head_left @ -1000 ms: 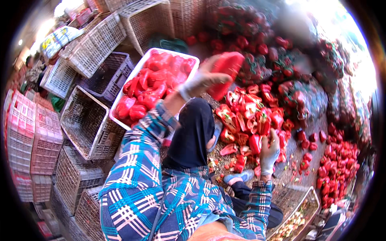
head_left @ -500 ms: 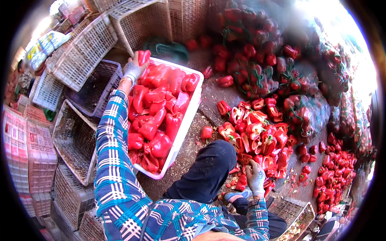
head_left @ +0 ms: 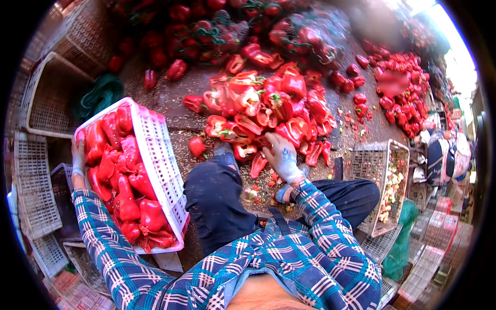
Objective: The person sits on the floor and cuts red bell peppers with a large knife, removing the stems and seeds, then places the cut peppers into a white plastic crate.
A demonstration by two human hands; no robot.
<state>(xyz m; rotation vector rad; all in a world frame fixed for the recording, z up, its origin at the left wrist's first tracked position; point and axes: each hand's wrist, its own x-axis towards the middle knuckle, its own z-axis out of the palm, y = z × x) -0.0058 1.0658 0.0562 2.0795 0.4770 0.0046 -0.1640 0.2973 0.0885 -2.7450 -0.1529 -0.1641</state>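
My left hand (head_left: 78, 157), in a pale glove, lies against the far left rim of a white plastic crate (head_left: 157, 150) and holds nothing I can see. The crate is filled with cut red pepper pieces (head_left: 126, 181). My right hand (head_left: 281, 155), also gloved, rests with fingers spread on the near edge of a heap of halved red peppers (head_left: 263, 103) on the ground. My knee in dark trousers (head_left: 217, 201) sits between crate and heap.
Empty white crates (head_left: 46, 98) stack along the left, with a green net (head_left: 101, 95) beside them. Net bags of whole peppers (head_left: 217, 26) lie at the back. A long crate with pepper scraps (head_left: 392, 181) stands right, and a person (head_left: 444, 155) sits beyond it.
My left hand has let go of the pepper piece it held over the crate and now sits at the rim. The view has swung right; my right hand stays at the heap.
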